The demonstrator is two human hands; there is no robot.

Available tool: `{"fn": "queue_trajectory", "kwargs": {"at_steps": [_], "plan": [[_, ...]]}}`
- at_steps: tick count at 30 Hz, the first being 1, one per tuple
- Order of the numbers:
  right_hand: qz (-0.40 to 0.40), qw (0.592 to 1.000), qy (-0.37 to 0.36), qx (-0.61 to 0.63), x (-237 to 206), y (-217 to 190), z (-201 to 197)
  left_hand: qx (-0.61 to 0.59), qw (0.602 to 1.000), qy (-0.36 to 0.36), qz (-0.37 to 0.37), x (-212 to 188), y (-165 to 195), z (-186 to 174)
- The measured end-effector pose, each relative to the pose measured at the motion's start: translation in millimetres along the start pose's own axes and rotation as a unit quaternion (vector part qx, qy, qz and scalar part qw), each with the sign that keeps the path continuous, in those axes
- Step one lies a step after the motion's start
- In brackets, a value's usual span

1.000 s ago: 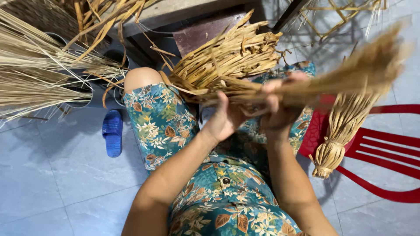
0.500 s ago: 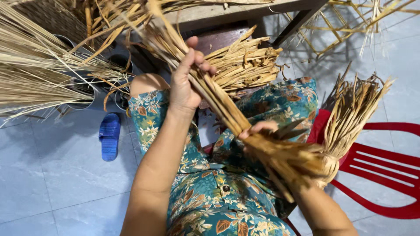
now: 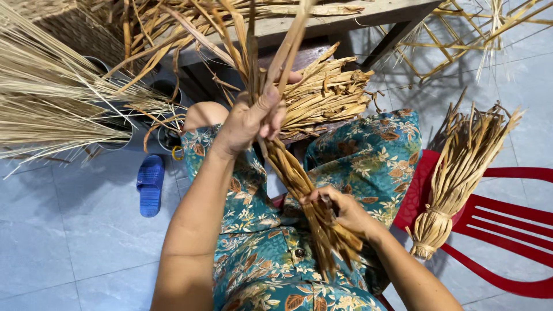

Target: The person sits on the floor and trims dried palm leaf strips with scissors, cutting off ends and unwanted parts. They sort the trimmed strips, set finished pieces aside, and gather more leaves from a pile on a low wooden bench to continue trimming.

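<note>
Left hand (image 3: 250,118) clenched mid-bundle of tan dried leaf strips (image 3: 288,167); right hand (image 3: 340,210) clamped near base. Risk: brittle strips snapping, slipping loose.

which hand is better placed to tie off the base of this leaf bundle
Right, probably. The right hand already grips the leaf bundle near its base, over the lap; the left hand holds it higher up.

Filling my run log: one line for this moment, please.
left hand: grips bundle top | right hand: grips bundle lower | bundle: slanted over lap
</note>
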State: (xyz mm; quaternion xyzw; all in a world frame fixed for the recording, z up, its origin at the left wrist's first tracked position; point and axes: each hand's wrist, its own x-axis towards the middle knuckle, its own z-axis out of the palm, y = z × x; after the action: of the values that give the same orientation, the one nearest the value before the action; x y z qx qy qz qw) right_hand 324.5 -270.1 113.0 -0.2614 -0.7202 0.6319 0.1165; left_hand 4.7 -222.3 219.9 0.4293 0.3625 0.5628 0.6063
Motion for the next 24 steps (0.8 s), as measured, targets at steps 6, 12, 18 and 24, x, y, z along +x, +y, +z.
{"fn": "queue_trajectory", "kwargs": {"at_steps": [6, 12, 18, 24], "plan": [[-0.036, 0.991, 0.077, 0.106, -7.9, -14.1, -21.4, 0.076, 0.994, 0.039, -0.065, 0.6, -14.2, -41.2], [-0.007, 0.951, 0.287, 0.11, -2.5, -22.5, -50.2, 0.177, 0.976, 0.078, -0.097, -3.3, -40.8, -73.8], [-0.045, 0.96, 0.254, 0.112, 20.5, -39.0, -60.0, 0.214, 0.968, 0.041, -0.125, 1.2, -58.0, -74.2], [-0.018, 0.969, 0.233, -0.077, 54.8, -56.2, -73.0, 0.284, 0.948, -0.014, -0.142, 0.6, -71.7, -72.0]]}}
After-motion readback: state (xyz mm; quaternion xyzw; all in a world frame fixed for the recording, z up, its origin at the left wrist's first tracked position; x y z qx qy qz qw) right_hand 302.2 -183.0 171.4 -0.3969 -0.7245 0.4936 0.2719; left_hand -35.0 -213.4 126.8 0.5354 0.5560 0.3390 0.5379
